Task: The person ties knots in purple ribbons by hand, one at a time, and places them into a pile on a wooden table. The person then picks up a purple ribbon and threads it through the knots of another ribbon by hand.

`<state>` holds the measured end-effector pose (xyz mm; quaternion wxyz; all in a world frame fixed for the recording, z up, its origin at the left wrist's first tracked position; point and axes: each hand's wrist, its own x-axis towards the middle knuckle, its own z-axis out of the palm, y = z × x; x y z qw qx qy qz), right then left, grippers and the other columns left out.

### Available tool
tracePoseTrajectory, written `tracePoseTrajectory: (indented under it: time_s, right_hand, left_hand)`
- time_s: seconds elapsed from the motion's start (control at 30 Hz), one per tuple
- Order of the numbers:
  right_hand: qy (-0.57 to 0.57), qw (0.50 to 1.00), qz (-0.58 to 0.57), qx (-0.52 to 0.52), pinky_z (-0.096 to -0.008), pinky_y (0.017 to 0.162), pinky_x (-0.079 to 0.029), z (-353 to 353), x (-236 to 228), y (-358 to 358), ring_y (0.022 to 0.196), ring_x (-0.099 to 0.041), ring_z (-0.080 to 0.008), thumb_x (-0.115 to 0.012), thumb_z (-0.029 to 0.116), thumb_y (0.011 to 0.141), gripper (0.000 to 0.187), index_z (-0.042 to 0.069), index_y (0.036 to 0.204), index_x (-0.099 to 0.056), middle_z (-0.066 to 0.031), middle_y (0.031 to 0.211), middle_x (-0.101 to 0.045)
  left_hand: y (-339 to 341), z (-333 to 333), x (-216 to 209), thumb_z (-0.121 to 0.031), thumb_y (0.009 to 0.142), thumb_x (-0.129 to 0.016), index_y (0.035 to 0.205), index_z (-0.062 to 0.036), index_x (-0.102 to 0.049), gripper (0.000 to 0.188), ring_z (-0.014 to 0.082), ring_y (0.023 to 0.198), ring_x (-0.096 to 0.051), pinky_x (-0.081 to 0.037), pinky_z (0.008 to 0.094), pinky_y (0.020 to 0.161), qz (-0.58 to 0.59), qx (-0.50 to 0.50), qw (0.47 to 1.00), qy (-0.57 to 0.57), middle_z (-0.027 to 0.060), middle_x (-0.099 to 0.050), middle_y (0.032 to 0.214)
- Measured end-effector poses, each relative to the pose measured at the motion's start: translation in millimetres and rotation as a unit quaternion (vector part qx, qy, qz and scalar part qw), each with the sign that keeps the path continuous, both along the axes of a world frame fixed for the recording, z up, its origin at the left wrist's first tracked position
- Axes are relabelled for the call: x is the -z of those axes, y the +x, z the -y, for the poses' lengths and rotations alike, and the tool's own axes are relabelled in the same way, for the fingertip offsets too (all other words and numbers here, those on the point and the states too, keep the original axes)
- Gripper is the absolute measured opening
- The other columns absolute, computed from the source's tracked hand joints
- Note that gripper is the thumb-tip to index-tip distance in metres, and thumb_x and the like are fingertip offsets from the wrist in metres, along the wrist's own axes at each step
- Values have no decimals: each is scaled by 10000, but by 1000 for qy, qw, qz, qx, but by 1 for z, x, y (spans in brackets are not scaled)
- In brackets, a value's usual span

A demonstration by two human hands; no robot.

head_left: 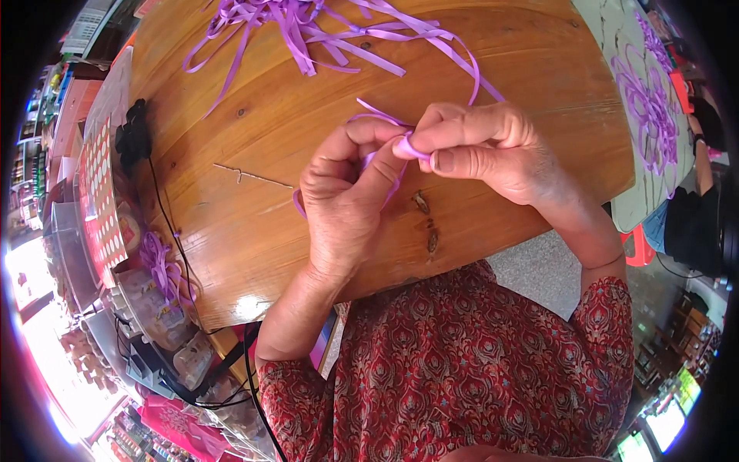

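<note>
Both my hands meet above the wooden table [493,219], fingertips pinching one purple ribbon [412,146]. My left hand [346,177] is closed, its thumb and fingers pressed on the folded part of the ribbon. From the other side my right hand [485,146] grips the same fold between thumb and forefinger. A loose end of this ribbon sticks up behind the left fingers, and a loop shows past the left palm. Whether the fold is a knot or only a wrap, I cannot tell. To the left of my left hand lies a thin twisted cord or wire [254,175].
A heap of purple ribbons [300,31] lies at the far edge. More purple ribbon [647,108] is spread on a pale surface at right, where another person's arm [702,158] shows. A black cable [163,192], a dotted sheet [100,200] and another ribbon bundle [160,266] line the left side.
</note>
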<state>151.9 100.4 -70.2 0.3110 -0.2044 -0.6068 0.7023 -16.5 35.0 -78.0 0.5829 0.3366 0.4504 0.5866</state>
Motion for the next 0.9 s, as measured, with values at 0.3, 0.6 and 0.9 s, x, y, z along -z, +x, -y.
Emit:
tracePoseTrajectory:
  time_s: [0.3,0.6,0.9]
  right_hand:
    - [329,930,97,133,-249,626,-447,3,1,-4,732,-556,-136,-644,-57,786,251,29,1020,-677,-48,842,-611]
    - [328,925,121,150,-252,690,-482,5,-4,-7,773,-585,-131,-662,-48,777,274,4,1044,-633,-52,876,-624]
    - [89,992,67,54,-256,757,-480,2,0,-2,825,-582,-127,-627,-29,812,222,0,1033,-624,-55,867,-614]
  left_hand:
    - [9,4,5,60,841,-607,975,5,-628,146,65,835,-497,-405,176,732,17,-29,999,22,7,-559,915]
    - [9,4,16,34,830,-642,931,3,-643,106,30,741,-490,-405,155,677,-103,-63,988,91,-19,-563,829]
    - [6,6,0,-25,865,-624,924,-16,-651,66,-1,711,-479,-395,144,645,40,-7,999,11,-49,-574,819]
